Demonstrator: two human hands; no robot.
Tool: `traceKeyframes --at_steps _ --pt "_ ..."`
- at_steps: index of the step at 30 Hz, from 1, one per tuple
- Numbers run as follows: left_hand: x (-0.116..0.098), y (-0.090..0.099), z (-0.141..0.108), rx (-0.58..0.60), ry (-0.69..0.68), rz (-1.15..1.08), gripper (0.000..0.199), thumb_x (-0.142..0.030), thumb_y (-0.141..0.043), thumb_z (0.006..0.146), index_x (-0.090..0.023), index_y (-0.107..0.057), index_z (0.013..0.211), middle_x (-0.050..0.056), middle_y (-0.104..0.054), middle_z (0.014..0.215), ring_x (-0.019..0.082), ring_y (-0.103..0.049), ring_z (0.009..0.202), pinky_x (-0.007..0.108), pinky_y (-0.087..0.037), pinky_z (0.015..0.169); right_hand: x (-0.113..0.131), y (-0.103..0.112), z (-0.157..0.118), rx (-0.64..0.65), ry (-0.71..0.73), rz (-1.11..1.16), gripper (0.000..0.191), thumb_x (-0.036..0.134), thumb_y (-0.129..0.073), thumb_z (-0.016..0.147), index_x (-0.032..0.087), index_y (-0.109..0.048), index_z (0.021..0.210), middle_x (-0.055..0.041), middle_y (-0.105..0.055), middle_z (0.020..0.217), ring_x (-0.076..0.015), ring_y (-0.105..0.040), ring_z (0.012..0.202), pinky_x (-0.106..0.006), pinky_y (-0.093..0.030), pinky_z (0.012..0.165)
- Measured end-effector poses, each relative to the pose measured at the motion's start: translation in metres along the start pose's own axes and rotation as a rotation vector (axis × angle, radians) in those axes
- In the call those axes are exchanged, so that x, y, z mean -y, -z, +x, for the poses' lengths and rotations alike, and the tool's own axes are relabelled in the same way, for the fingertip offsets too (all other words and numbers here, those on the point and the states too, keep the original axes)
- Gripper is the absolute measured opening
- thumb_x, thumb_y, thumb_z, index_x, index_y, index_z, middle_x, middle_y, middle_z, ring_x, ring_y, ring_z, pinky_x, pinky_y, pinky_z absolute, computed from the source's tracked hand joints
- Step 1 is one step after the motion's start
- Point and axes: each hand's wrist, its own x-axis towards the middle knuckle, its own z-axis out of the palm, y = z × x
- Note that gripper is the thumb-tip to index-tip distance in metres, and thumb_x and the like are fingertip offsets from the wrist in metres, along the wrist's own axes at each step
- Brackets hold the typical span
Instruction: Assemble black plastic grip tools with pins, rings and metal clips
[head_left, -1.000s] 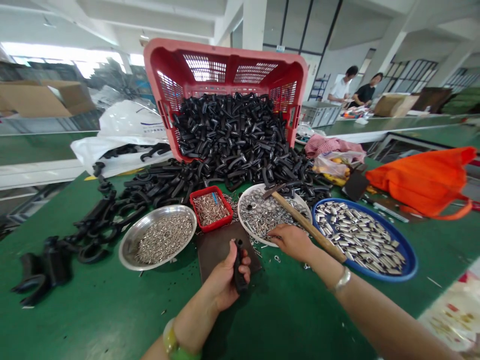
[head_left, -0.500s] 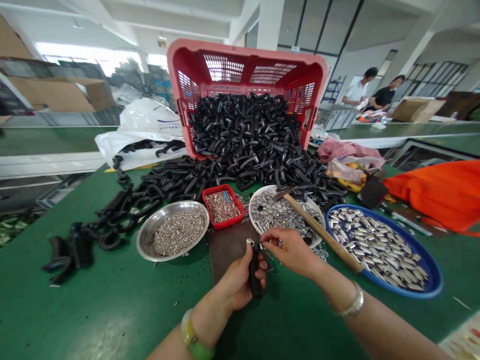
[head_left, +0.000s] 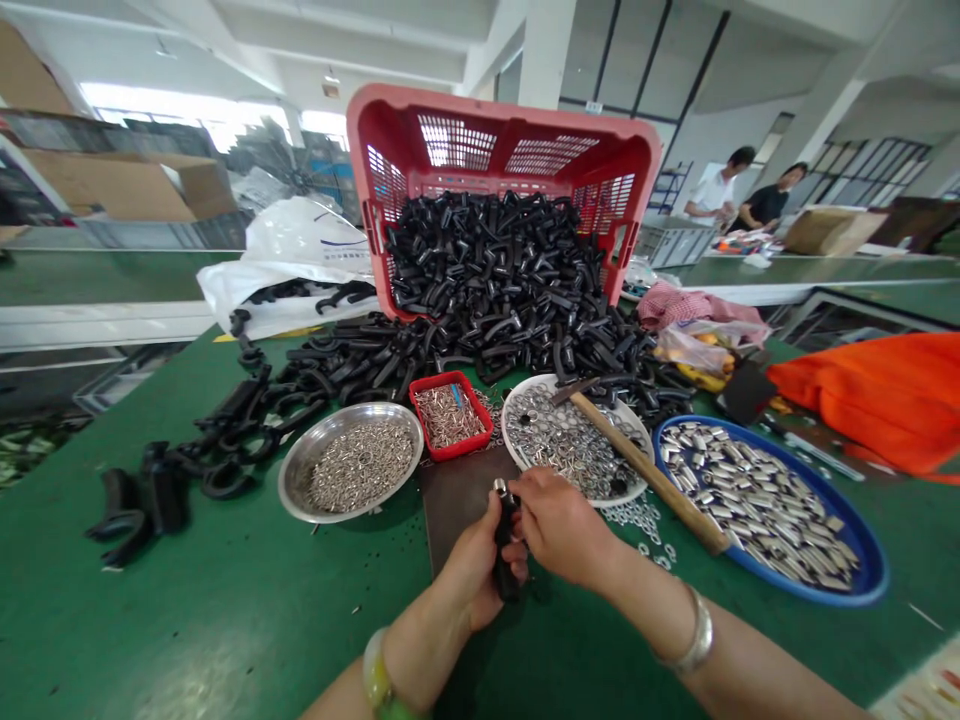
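Left hand (head_left: 474,560): fingers wrapped round black plastic hook part (head_left: 508,548), held upright above dark square pad (head_left: 457,512); small metal sleeve (head_left: 499,486) at part's top end. Right hand (head_left: 559,530): fingers bunched against part, grip hidden. Just beyond: white plate of washers (head_left: 555,440), wooden-handled hammer (head_left: 645,472) across it, blue tray of metal sleeves (head_left: 757,510), on green surface (head_left: 225,620).
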Motion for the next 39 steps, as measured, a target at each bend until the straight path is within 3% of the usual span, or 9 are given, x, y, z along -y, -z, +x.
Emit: traceKeyframes --at_steps 7,13,15,18,19,23,28,32,39 --pt "-0.002 0.001 0.000 -0.004 -0.021 -0.007 0.028 -0.041 -0.059 0.074 -0.014 -0.051 0.077 -0.007 -0.043 0.061 -0.003 -0.029 0.034 0.008 -0.023 0.031 -0.020 -0.008 -0.003 -0.090 0.160 0.145 0.023 0.014 -0.052 0.077 0.016 -0.060 0.098 -0.0069 -0.057 0.084 -0.0168 -0.052 0.082 -0.028 -0.043 0.073" --pt "-0.003 0.002 -0.002 -0.068 -0.035 0.021 0.023 -0.033 -0.062 0.073 -0.013 -0.052 0.078 -0.006 -0.046 0.061 -0.003 -0.029 0.033 0.009 -0.023 0.029 -0.034 0.003 0.002 -0.007 0.194 -0.005 0.029 0.041 -0.050 0.080 0.020 -0.062 0.095 -0.0066 -0.061 0.088 -0.0175 -0.055 0.085 -0.027 -0.043 0.073" --pt "-0.007 0.002 -0.003 -0.074 -0.027 0.008 0.021 -0.032 -0.060 0.075 -0.012 -0.053 0.081 -0.004 -0.053 0.069 -0.003 -0.028 0.033 0.010 -0.023 0.028 -0.064 0.019 -0.004 -0.003 0.112 -0.073 0.035 0.045 -0.049 0.079 0.022 -0.060 0.103 -0.0068 -0.060 0.102 -0.0181 -0.054 0.093 -0.027 -0.042 0.077" --pt "-0.015 0.002 -0.002 -0.068 -0.014 -0.048 0.020 -0.031 -0.056 0.078 -0.012 -0.054 0.086 0.000 -0.058 0.083 -0.004 -0.027 0.033 0.009 -0.023 0.028 -0.130 0.048 -0.021 -0.078 -0.451 -0.278 0.031 0.037 -0.041 0.084 0.018 -0.064 0.091 -0.0100 -0.064 0.094 -0.0188 -0.057 0.085 -0.029 -0.042 0.074" --pt "-0.016 0.002 -0.001 -0.063 -0.022 -0.062 0.019 -0.030 -0.056 0.079 -0.013 -0.054 0.087 0.000 -0.059 0.083 -0.004 -0.027 0.033 0.009 -0.024 0.028 -0.150 0.057 -0.027 -0.063 -0.520 -0.299 0.030 0.032 -0.042 0.083 0.015 -0.065 0.085 -0.0119 -0.065 0.086 -0.0202 -0.059 0.079 -0.030 -0.043 0.070" --pt "-0.017 0.002 0.003 -0.060 -0.064 -0.074 0.015 -0.027 -0.056 0.079 -0.014 -0.055 0.087 -0.002 -0.057 0.077 -0.004 -0.028 0.034 0.010 -0.024 0.028 -0.186 0.067 -0.040 0.002 -0.450 -0.235 0.023 0.027 -0.046 0.079 0.019 -0.067 0.085 -0.0048 -0.067 0.083 -0.0157 -0.060 0.074 -0.025 -0.044 0.068" --pt "-0.016 0.006 0.003 -0.009 -0.076 -0.081 0.015 -0.028 -0.055 0.079 -0.014 -0.054 0.086 -0.003 -0.053 0.073 -0.003 -0.028 0.035 0.009 -0.024 0.029 -0.158 0.040 -0.032 0.129 -0.214 -0.206 0.019 0.023 -0.057 0.070 0.026 -0.068 0.085 -0.0014 -0.067 0.092 -0.0175 -0.059 0.087 -0.026 -0.043 0.076" --pt "-0.016 0.008 0.002 0.029 -0.056 -0.081 0.016 -0.029 -0.056 0.079 -0.015 -0.053 0.086 -0.004 -0.051 0.073 -0.004 -0.028 0.036 0.009 -0.024 0.030 -0.163 0.032 -0.021 0.064 -0.344 -0.271 0.024 0.016 -0.051 0.071 0.024 -0.067 0.087 -0.0047 -0.065 0.098 -0.0215 -0.058 0.091 -0.031 -0.043 0.076" --pt "-0.016 0.009 0.004 0.058 -0.057 -0.073 0.018 -0.029 -0.057 0.078 -0.014 -0.052 0.087 -0.004 -0.049 0.072 -0.003 -0.028 0.037 0.009 -0.024 0.031 -0.218 0.035 0.033 -0.071 -0.543 -0.270 0.038 0.020 -0.044 0.079 0.014 -0.053 0.116 -0.0117 -0.058 0.115 -0.0221 -0.053 0.103 -0.029 -0.038 0.087"
